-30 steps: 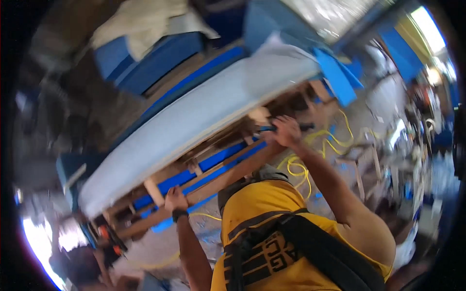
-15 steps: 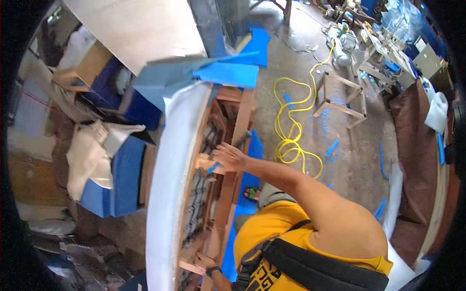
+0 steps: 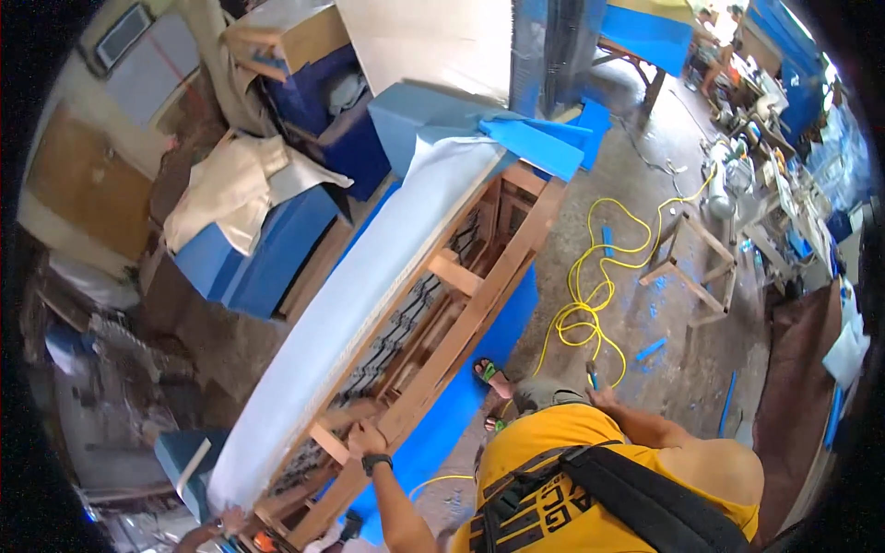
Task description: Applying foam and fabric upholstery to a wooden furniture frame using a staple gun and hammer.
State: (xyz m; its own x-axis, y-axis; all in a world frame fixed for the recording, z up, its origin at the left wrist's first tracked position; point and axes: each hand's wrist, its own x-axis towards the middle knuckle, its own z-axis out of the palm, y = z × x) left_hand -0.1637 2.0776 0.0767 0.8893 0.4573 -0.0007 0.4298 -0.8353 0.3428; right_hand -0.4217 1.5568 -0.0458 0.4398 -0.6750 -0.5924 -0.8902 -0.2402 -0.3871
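A long wooden sofa frame [image 3: 466, 309] lies across the middle, with dark zigzag springs [image 3: 406, 323] inside and pale padding [image 3: 341, 318] along its left side. My left hand [image 3: 368, 440], with a dark band at the wrist, is closed on the frame's rail beside a short crosspiece [image 3: 329, 442]. Off to the right of the frame, low by my hip, my right hand [image 3: 604, 397] is closed around a slim hand tool [image 3: 592, 376] with a bluish part. Its exact kind is too small to make out. Blue fabric [image 3: 539, 147] drapes the frame's far end.
Another person's hand [image 3: 232, 520] touches the frame's near left end. Blue sheeting [image 3: 441, 419] lies under the frame. A yellow hose or cord [image 3: 590, 309] coils on the floor near a small wooden stand [image 3: 696, 267]. Blue padded furniture [image 3: 267, 253] stands at left.
My right hand has left the frame's crosspiece and moved right, down beside my hip, with the tool. My left hand stays on the rail. The view has swung, showing more of the near end.
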